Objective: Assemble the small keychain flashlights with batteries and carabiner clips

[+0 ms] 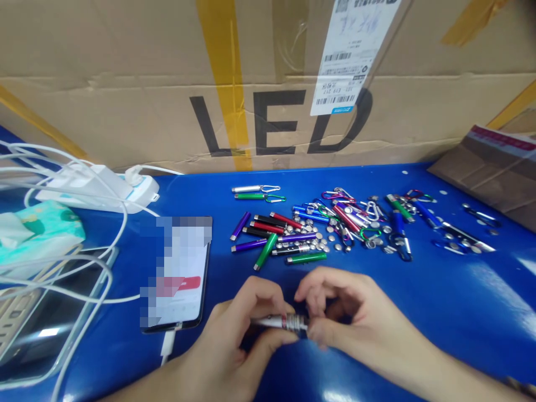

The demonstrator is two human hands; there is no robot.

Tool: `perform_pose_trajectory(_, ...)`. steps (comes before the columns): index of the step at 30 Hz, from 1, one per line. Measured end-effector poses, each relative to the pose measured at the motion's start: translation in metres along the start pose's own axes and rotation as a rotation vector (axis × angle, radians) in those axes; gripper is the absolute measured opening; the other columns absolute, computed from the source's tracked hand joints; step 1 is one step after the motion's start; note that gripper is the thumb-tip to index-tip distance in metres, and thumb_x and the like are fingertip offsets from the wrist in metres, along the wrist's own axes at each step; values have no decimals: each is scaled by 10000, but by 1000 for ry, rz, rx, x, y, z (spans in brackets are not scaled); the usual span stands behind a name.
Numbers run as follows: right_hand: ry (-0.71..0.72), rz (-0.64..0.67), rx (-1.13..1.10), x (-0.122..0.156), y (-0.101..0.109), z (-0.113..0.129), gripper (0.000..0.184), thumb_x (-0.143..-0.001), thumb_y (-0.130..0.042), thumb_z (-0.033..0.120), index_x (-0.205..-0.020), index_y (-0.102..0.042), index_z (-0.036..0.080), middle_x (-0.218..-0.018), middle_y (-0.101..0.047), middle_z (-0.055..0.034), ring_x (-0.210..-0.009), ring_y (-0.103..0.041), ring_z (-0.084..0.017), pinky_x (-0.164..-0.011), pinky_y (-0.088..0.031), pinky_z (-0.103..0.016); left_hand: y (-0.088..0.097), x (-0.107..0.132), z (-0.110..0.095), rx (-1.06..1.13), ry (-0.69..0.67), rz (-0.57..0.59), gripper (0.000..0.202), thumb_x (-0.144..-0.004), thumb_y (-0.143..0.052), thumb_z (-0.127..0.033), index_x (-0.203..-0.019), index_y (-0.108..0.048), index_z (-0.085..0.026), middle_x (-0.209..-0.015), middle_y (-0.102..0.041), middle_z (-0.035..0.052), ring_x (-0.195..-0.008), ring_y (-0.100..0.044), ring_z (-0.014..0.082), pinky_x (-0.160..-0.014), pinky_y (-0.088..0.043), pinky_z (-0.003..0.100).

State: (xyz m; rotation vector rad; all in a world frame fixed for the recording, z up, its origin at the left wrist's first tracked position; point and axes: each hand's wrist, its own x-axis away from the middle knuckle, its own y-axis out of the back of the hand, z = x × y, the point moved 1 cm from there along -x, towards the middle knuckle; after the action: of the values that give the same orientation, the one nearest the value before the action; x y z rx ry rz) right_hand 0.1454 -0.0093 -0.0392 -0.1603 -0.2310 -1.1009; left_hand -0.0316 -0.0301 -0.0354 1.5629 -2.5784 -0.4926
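Blue counter (460, 312), backed by a cardboard box (125, 111) marked LED; low at the near edge, left hand (247, 318) and right hand (347, 312) both closed on one silver torch (278, 322), held level just above the counter between them; left fingers wrapped round the body, right fingertips pinched at the end with the ridged rings; screwed tight or loose there: cannot tell, hidden under the right fingers.

Beyond the hands, well apart, a heap of torches (268, 234) in purple, red, green, blue and black, mixed with button cells (322, 237) and clips (368, 218); to the left a phone (180, 279) lying flat with its screen lit, a white plug (167, 341) at its near end; farther left a power strip (96, 187), white cables (104, 268) and a tissue pack (42, 229).

Probably easy to go wrong from here: small smooth barrel, so a slack pinch, a drop onto the counter and a roll off the near edge; any loose cell inside apt to spill and get lost among the others; a twist off-axis and a cross-threaded joint; an elbow sweep to the left and a nudged phone or snagged cable.
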Motion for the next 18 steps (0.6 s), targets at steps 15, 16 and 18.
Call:
perform_pose_trajectory(15,423,-76,512,9,2,8,136,-803,-602,141,-693,-681,160,-632,-634,-8,-533,-570,-83,-479,-432,-170,-1,2,10,-63,56,-24,231,-872,-499,-78,-957,-407,-272,-867,-626,-66,-838,-662,74,-755,-505,133)
perform_pose_trajectory(16,395,-52,531,9,2,9,163,-814,-580,146,-678,-668,160,-627,-625,-6,-529,-563,-82,-468,-421,-170,-1,2,11,-102,48,-21,230,-868,-505,-78,-962,-412,-267,-866,-621,-60,-831,-662,79,-751,-507,140)
perform_pose_trajectory(18,340,-21,551,10,2,11,198,-821,-551,157,-641,-633,159,-613,-607,-5,-519,-551,-82,-440,-395,-167,-1,3,13,-187,11,-9,218,-861,-514,-84,-961,-425,-256,-860,-624,-44,-802,-662,96,-716,-514,161)
